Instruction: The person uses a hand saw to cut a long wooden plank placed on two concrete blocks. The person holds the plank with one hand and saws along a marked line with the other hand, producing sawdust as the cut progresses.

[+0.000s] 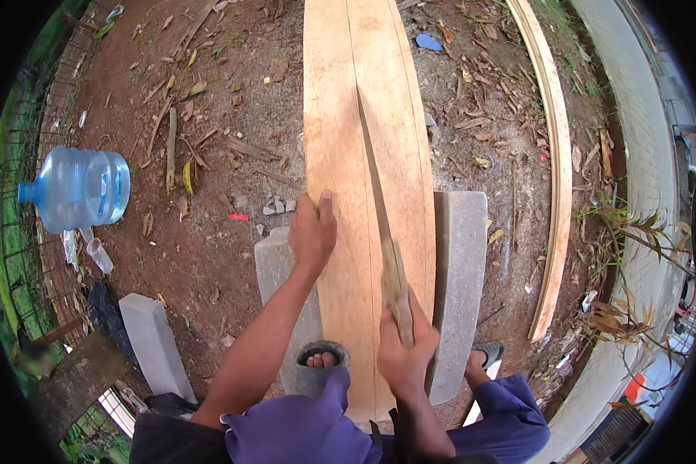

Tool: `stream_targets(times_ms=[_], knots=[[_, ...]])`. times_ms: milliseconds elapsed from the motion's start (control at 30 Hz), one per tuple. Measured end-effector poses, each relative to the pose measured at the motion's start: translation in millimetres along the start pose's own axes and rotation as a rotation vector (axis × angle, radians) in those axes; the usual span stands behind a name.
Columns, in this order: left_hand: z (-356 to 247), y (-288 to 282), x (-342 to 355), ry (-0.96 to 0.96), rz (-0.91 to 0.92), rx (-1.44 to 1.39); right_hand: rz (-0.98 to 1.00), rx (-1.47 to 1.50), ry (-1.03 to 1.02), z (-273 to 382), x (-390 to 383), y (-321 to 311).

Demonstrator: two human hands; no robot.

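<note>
A long pale wooden board (367, 147) lies lengthwise on grey concrete blocks (458, 294), a dark line running along it. My left hand (313, 232) grips the board's left edge, fingers closed round it. My right hand (406, 340) is wrapped round the wooden handle of a handsaw (383, 216), whose narrow-looking blade points away from me along the board, in or over that line. My sandalled left foot (321, 367) rests on the board's near part.
A blue water jug (81, 189), black plastic (108, 317) and a loose block (155, 348) lie on leaf-strewn dirt at left, beside a fence (31, 131). A long timber strip (553, 201) lies at right along a pale wall (634, 116). My right foot (487, 356) stands beside the right block.
</note>
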State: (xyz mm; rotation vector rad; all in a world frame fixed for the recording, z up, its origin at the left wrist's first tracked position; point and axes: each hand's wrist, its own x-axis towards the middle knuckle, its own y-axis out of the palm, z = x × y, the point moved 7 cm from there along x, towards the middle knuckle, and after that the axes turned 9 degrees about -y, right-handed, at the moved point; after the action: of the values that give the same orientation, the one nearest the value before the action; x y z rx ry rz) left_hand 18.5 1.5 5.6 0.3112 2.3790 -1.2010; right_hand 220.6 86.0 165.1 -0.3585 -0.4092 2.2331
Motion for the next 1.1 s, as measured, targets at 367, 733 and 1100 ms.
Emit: stream_targets(times_ms=[367, 733, 1100], knots=[[-7.4, 5.8, -6.7, -0.014, 0.041, 0.037, -0.031, 0.054, -0.053, -17.5, 160.5, 64.2], [-16.8, 9.0, -3.8, 0.029, 0.04, -0.01, -0.059, 0.067, -0.132, -16.5, 165.0, 64.9], [-6.2, 1.6, -1.6, -0.02, 0.054, -0.009, -0.025, 0.041, 0.012, -3.4, 0.8, -2.9]])
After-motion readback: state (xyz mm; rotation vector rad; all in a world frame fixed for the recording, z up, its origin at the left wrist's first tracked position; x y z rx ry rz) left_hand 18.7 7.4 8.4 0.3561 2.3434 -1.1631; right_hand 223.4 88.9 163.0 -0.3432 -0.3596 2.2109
